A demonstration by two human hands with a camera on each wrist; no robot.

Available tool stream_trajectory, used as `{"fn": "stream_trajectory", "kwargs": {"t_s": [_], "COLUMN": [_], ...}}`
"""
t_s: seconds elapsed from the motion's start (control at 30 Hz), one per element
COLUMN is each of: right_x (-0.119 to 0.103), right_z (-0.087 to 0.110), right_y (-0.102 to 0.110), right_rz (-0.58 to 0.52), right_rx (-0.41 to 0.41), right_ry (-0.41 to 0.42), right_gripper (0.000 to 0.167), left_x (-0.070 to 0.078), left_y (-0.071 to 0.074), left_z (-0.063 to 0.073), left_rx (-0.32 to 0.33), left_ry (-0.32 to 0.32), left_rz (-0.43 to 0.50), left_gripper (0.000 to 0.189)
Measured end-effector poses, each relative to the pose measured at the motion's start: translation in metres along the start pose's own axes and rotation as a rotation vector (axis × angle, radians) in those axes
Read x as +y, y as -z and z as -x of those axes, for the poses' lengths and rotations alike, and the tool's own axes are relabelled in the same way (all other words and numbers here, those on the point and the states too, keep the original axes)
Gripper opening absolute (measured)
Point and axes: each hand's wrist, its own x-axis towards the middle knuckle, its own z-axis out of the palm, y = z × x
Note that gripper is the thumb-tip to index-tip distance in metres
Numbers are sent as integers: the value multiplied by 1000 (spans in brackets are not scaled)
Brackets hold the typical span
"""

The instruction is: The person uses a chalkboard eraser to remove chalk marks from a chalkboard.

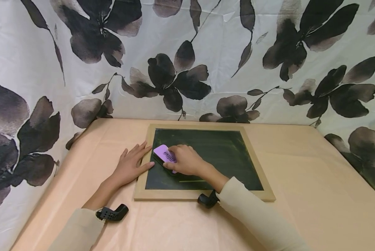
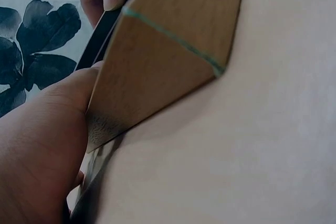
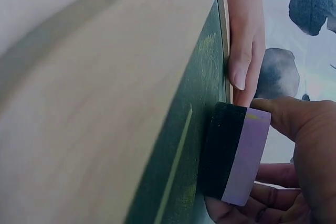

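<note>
Eraser [image 1: 164,153] gripped in right hand [image 1: 184,161], pressed on chalkboard [image 1: 225,150]

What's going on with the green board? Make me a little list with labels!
board: green chalkboard in a wooden frame, lying flat on the table
eraser: purple-topped eraser with a black underside, pressed on the board's left part
right hand: right hand holds the eraser
left hand: left hand rests flat, fingers against the frame's left edge
mark: one pale chalk line near the bottom edge
behind: flowered cloth
</note>
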Motion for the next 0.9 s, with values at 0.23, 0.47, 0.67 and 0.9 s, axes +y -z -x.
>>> {"fn": "stream_trajectory", "kwargs": {"t_s": [0.23, 0.47, 0.67, 0.9], "right_x": [0, 6, 18, 47], "right_z": [4, 12, 24, 45], "right_y": [-1, -1, 5, 15], "right_rz": [-35, -24, 3, 41], "right_rx": [-19, -29, -7, 44], "right_ry": [50, 43, 31, -11], "right_gripper": [58, 57, 56, 58], "left_x": [-1, 0, 1, 0], "left_y": [1, -2, -2, 0], "left_z": [1, 0, 1, 3], "left_rx": [11, 7, 15, 6], "left_ry": [-5, -8, -10, -11], "left_rz": [-11, -13, -12, -16], "left_gripper": [69, 71, 71, 72]}}
